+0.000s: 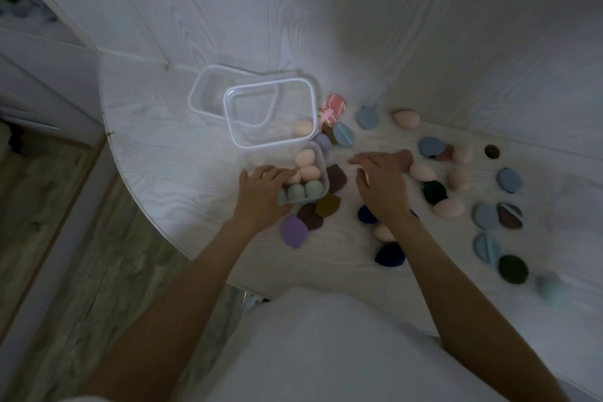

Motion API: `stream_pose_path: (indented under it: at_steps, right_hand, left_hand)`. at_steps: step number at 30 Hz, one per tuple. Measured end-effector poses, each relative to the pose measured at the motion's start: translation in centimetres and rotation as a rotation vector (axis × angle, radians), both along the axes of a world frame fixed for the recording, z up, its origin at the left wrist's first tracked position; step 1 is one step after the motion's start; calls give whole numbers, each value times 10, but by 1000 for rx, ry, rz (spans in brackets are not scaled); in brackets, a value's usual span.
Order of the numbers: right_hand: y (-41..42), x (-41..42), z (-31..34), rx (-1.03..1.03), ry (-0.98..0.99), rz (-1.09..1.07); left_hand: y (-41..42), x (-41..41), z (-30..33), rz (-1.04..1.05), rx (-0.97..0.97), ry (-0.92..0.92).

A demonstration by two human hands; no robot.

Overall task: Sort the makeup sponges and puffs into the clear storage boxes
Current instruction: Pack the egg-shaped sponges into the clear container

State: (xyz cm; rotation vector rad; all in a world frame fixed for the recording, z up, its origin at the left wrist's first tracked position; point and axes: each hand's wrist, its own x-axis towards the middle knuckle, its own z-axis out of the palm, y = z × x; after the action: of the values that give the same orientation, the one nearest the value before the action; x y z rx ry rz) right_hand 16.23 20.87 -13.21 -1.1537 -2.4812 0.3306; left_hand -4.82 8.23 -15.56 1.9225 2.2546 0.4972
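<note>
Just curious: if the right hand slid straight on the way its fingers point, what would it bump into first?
The right hand points left, so probably the maroon puff beside the small clear box the left hand steadies, though depth is unclear.

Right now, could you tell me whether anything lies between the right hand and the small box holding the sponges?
Yes. A dark maroon puff lies flat on the table between the right hand and the small clear box; being flat, it likely will not block a lifted hand.

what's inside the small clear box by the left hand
The small clear box holds peach egg sponges and pale green sponges. The left hand covers its near-left corner, hiding anything there.
</note>
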Motion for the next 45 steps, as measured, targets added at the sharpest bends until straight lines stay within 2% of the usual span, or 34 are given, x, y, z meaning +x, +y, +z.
stream_pose_path:
  at_steps: [3, 5, 7, 9, 11, 14, 16, 18, 20, 22, 25, 29, 31, 36, 41, 45]
  right_hand:
    - [8, 42, -9, -6, -76, -188]
    - [19, 62, -13, -72, -125, -320]
    - [34, 80, -20, -170, -256, -419]
    - [45, 91, -29, -227, -340, -407]
    - [53, 96, -36, -235, -336, -375]
    - [47, 86, -33, -175, -218, -395]
    - [32, 59, -11, -166, -8, -327]
    - [16, 18, 15, -272, 245, -189]
    - [1, -24, 26, -373, 337, -53]
    - [-8, -58, 25, -405, 286, 89]
    - [-5, -93, 14, -305, 106, 302]
    - [7, -108, -4, 48, -246, 568]
    - [10, -108, -5, 109, -322, 565]
    - [7, -119, -2, 8, -509, 603]
    - [8, -122, 2, -178, -466, 517]
    - [10, -121, 3, -144, -494, 474]
  left_hand:
    - [3, 2, 3, 24, -38, -16]
    - [4, 3, 6, 25, -70, -38]
    - [5, 2, 7, 3, -86, -37]
    - [6, -1, 8, -1, -106, -33]
    - [7, 0, 9, 3, -124, -39]
    - [7, -1, 10, -3, -141, -79]
    - [7, -2, 8, 14, -145, -105]
    - [7, -3, 5, 30, -122, -98]
    - [6, -4, 1, 22, -86, -93]
    - [6, -5, 0, 9, -30, -84]
    - [7, -4, 0, -8, 9, -82]
    - [6, -6, -2, -18, 20, -82]
    - [5, -7, -4, -16, 19, -85]
    - [4, -7, -6, 4, 9, -101]
    - [3, -7, -7, 11, -19, -111]
    - [3, -7, -10, 7, -31, -92]
